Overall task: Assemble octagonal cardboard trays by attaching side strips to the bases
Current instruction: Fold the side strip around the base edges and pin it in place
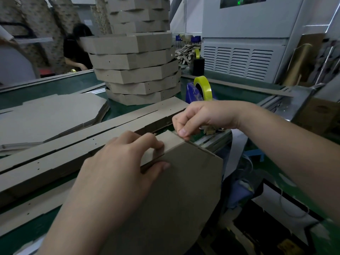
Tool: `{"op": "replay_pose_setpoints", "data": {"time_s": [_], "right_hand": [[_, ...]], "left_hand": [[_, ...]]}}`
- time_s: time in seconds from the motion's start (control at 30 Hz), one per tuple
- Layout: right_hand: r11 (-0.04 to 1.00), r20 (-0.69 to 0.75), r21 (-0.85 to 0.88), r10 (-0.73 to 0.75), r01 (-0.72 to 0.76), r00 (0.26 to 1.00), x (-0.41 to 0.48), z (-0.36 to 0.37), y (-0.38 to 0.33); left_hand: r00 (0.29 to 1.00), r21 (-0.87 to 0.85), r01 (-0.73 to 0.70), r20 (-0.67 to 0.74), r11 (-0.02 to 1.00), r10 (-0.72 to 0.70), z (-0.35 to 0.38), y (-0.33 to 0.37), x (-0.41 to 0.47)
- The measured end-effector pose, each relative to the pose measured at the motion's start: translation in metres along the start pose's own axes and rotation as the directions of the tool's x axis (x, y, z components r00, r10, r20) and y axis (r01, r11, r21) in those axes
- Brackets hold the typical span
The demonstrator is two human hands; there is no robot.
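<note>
While pinching a side strip [166, 139] onto the top edge of the base [184, 190], looked to be at the fitting step, with only the first side going on. Gripped strip and base together with the left hand [119, 162], fingers curled over the strip, thumb on the base. Pinched the strip's end with the right hand [200, 118], right at the base's top corner. Held the base tilted up. Probably called next for bending the strip round that corner and pressing it tight along the next edge. Had open air right of the base for turning it. Had little room left of the base, with the pile of long strips [73, 144] close beside it. Had the stacked trays [136, 70] and yellow tape roll [203, 87] well behind the base, out of the way.
</note>
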State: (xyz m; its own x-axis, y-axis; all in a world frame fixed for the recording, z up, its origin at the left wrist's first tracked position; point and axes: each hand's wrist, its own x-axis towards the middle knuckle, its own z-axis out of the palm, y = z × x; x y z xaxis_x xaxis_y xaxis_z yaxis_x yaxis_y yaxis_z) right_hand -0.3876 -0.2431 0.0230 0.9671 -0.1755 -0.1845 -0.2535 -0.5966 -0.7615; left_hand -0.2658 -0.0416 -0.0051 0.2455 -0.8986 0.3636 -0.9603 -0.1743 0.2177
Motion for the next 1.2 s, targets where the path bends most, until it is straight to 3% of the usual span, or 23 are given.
{"op": "replay_pose_setpoints", "data": {"time_s": [0.27,0.47,0.7,0.93,1.03,1.07,1.1,1.17,1.2], "right_hand": [[0.998,0.035,-0.049,0.026,-0.024,0.999,0.001,-0.001,-0.004],[0.966,0.138,-0.142,0.234,-0.215,0.962,0.001,-0.010,-0.008],[0.966,0.237,-0.029,0.256,-0.257,0.937,-0.001,-0.008,0.002],[0.851,0.051,-0.253,0.486,-0.459,0.873,0.002,0.010,0.038],[0.826,-0.241,-0.347,0.379,-0.444,0.893,-0.008,-0.004,0.051],[0.866,-0.410,-0.265,0.297,-0.424,0.863,-0.011,-0.012,0.056],[0.922,-0.596,-0.115,0.233,-0.369,0.769,-0.013,-0.021,0.062],[0.962,-0.874,0.083,0.196,-0.260,0.445,-0.016,-0.037,0.074],[0.951,-0.912,0.144,0.235,-0.275,0.335,-0.015,-0.043,0.081]], "left_hand": [[0.991,0.118,-0.099,0.100,0.988,0.088,-0.002,-0.001,-0.004],[0.990,0.148,-0.116,0.092,0.982,0.103,0.001,0.000,-0.007],[0.991,0.164,-0.128,0.062,0.978,0.119,0.004,0.001,-0.007],[0.994,0.120,-0.106,0.032,0.987,0.103,0.005,-0.011,-0.009],[0.995,0.105,-0.104,0.019,0.989,0.102,0.004,-0.012,-0.010],[0.995,0.102,-0.104,0.019,0.989,0.103,0.004,-0.012,-0.010],[0.994,0.102,-0.105,0.019,0.989,0.103,0.004,-0.011,-0.011],[0.994,0.103,-0.107,0.009,0.989,0.107,0.004,-0.010,-0.012],[0.994,0.105,-0.108,0.007,0.989,0.108,0.004,-0.010,-0.013]]}}
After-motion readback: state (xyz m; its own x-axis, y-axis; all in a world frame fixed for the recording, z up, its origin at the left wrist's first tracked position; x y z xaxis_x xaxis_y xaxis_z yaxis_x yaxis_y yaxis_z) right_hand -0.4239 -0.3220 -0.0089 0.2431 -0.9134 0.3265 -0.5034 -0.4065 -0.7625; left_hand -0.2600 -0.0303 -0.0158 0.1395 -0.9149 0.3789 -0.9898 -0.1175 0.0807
